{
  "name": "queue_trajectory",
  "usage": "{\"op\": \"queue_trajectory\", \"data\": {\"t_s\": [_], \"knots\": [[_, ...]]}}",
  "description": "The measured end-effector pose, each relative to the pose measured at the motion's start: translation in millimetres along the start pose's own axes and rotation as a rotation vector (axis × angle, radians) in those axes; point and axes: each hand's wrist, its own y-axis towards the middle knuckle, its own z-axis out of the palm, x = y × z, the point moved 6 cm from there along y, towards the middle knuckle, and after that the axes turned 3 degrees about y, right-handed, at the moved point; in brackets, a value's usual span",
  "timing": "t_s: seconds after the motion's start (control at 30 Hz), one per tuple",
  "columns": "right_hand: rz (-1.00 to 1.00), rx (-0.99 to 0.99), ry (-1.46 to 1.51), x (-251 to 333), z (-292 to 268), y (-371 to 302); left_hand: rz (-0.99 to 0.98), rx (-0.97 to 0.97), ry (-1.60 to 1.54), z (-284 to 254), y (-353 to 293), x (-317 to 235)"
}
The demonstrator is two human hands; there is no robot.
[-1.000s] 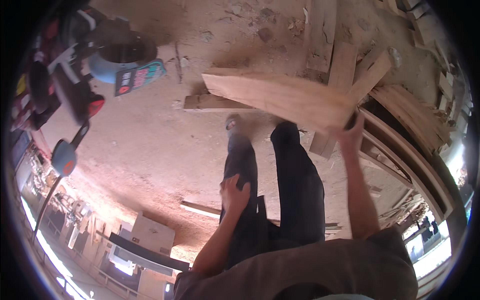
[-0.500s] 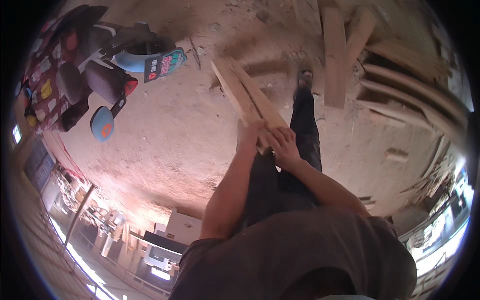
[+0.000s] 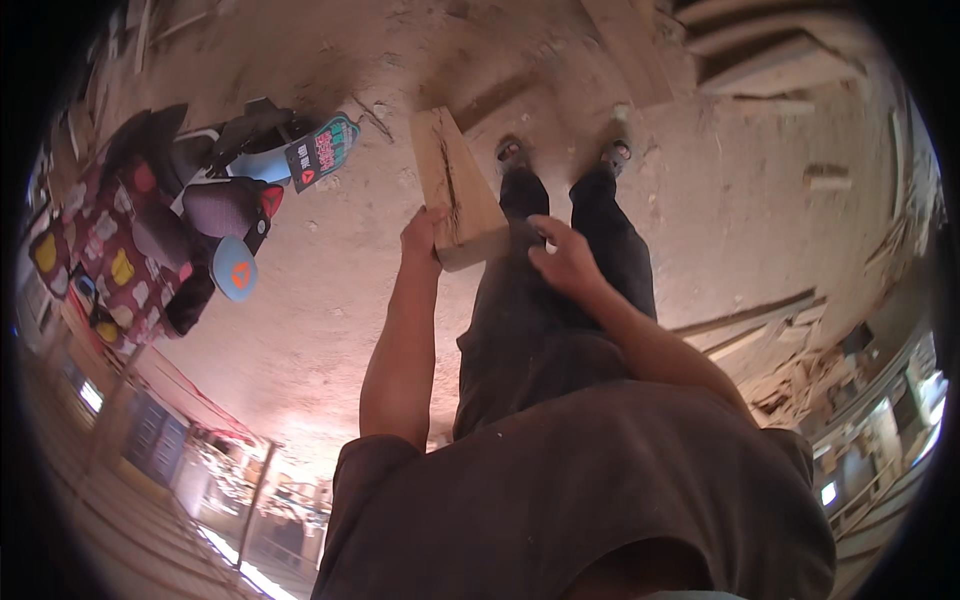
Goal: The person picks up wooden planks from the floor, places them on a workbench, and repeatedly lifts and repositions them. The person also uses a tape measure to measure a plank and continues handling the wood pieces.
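Note:
A thick wooden plank [image 3: 460,190] with a dark crack along its face stretches away from me, its near cut end at my thighs. My left hand [image 3: 424,232] grips the plank's left edge close to that end, thumb on the top face and the other fingers mostly hidden. Just right of the plank, in front of my dark trousers, my right hand [image 3: 568,258] is off the wood. Its thumb and fingers are bent but apart, with a small pale spot between them that I cannot make out.
On the left stands a seat or stroller-like thing [image 3: 215,205] with patterned maroon cloth, blue pads and a hanging tag [image 3: 322,152]. Boards [image 3: 635,55] lie at the far right, a small wood block [image 3: 828,178] nearer. Scrap wood [image 3: 790,370] is heaped at right.
My right hand has let go of the plank and moved off to its right. My left hand has shifted left with the plank, which points more straight ahead; my view has turned.

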Motion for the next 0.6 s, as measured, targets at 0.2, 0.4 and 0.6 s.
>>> {"op": "queue_trajectory", "data": {"t_s": [0.2,0.4,0.6], "knots": [[0.797,0.121,1.072,-43,-14,-53,-0.064,0.051,-0.118,56,-77,28],[0.649,0.005,1.462,-72,-52,-106,-0.047,0.113,-0.02,142,-150,86],[0.296,0.032,1.714,-124,-164,-204,-0.145,0.304,0.006,257,-208,179]]}}
